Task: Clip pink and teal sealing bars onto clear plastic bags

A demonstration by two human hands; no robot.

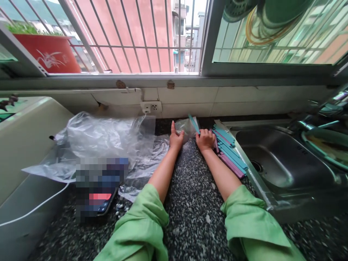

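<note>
Where the head view reaches its centre, the right hand (pixel 206 140) curls closed around the lower end of a teal strip (pixel 194 124), which tilts toward the upper left, its top end bare. Just left of it, the left hand (pixel 176 140) spreads thumb and index finger at a clear bag (pixel 185 127); whether its other fingers pinch the film I cannot tell. The strip looks light, thin and fairly stiff, probably best gripped near one end; the bag seems soft and slippery, easiest to take by its rim. Right of centre, a pile of teal and mauve strips (pixel 231 154) lies near the edge of the sink (pixel 274 156), where stray pieces could slide in. Crumpled plastic (pixel 100 134) crowds the left, the wall (pixel 187 96) limits reach behind, and bare counter (pixel 198 203) between the forearms leaves room toward the lower centre.
</note>
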